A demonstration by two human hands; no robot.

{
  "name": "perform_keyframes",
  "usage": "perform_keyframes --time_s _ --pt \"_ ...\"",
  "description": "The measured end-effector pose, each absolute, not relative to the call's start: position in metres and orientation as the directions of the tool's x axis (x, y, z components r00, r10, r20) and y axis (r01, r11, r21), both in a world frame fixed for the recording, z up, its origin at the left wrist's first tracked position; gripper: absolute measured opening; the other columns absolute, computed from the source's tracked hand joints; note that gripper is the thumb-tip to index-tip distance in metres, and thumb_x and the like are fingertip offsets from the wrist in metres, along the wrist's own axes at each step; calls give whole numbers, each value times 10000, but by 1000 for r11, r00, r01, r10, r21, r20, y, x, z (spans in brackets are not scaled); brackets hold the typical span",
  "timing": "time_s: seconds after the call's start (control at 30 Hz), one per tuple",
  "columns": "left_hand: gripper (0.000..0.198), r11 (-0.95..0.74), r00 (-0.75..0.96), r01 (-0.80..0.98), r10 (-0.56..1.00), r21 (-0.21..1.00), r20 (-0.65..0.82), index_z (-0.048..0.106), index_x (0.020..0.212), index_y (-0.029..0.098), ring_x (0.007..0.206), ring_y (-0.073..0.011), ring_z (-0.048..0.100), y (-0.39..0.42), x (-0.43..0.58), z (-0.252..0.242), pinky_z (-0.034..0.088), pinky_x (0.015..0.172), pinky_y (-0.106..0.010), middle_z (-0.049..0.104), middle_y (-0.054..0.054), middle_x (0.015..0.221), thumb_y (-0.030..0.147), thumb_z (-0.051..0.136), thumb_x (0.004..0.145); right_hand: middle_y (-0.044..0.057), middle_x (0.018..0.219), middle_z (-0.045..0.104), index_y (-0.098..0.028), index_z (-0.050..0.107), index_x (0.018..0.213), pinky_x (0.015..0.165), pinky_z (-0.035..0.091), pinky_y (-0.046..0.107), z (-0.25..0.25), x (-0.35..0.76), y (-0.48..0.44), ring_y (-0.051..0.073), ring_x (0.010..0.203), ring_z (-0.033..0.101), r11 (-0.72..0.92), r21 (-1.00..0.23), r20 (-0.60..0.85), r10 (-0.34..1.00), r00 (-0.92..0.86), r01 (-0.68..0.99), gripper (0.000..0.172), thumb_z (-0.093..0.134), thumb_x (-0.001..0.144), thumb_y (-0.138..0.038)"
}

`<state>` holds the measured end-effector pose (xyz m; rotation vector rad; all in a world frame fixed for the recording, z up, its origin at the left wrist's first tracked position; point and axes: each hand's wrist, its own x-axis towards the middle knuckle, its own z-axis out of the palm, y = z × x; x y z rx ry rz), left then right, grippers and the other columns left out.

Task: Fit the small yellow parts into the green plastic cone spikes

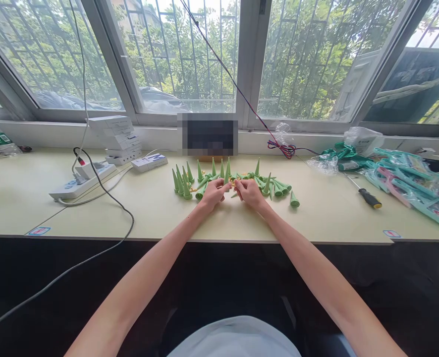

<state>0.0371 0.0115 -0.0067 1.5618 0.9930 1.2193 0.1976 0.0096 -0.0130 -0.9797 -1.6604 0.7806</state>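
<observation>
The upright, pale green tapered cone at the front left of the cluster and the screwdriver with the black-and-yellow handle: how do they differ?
Colour: the pale green tapered cone looks green all over; the black-and-yellow-handled screwdriver has a metallic shaft.
Shape: the cone narrows from base to tip; the screwdriver has a thick handle and thin shaft.
Pose: the cone stands upright; the screwdriver lies flat.
Shared: both rest on the cream tabletop.

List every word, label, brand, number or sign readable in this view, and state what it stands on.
No text reads clearly.
Green label on the clear plastic bottle: too small.
Dark print on the flat white cardboard box: too blurred.
Small blue-and-red sticker on the pale yellow tabletop, left: too small.
Matching sticker, right: too small.
Colourful prints in the teal plastic packs: too blurred.
</observation>
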Motion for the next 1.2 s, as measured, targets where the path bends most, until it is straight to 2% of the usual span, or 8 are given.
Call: perform_keyframes --time_s 0.13,0.27,0.4,0.57,0.8,1.0,1.2 --pt "337 -274 194 65 947 959 257 606 718 162 498 -59 379 11 38 -6 353 404 -202 512 11 667 469 745 712 -6 431 492 -185 530 580 464 453 291 -14 198 11 108 373 447 453 -849 427 891 -152 271 644 428 841 -766" --pt "327 -271 176 73 951 960 255 625 742 161 502 -64 400 13 37 -8 355 400 -204 551 -2 697 465 744 710 6 458 506 -186 530 583 488 454 286 -16 198 12 128 429 500 453 -833 439 890 -121 318 640 399 870 -742" --pt "319 -243 129 103 965 964 229 644 780 159 510 -69 425 16 36 -10 356 395 -210 617 -33 782 456 740 713 -7 511 535 -195 528 718 489 442 277 -15 198 11 136 465 530 461 -826 456 885 -96 324 552 430 876 -715" --pt "316 -237 115 114 968 965 224 653 793 160 516 -72 440 17 36 -11 358 400 -214 638 -46 815 456 735 720 -30 527 553 -198 567 855 531 461 287 -14 199 7 134 484 533 502 -789 475 864 -165 355 494 441 893 -675" --pt "311 -236 129 121 967 964 220 668 781 165 506 -72 434 16 36 -10 356 398 -219 632 -31 780 458 743 711 -35 508 549 -192 558 821 552 465 287 -15 198 8 133 483 544 516 -772 479 856 -194 370 432 482 902 -610" --pt "316 -261 149 118 959 958 242 650 754 167 506 -71 431 14 36 -10 372 404 -219 607 -20 759 469 737 716 -39 509 525 -204 520 769 510 407 270 -17 197 9 118 454 470 512 -770 479 858 -185 380 362 511 901 -542" --pt "331 -260 184 109 954 960 237 638 733 160 491 -65 416 11 37 -7 358 409 -222 615 -28 755 476 736 716 -23 516 485 -205 497 667 513 379 275 -20 197 14 123 479 452 518 -733 498 850 -172 441 445 422 940 -548"
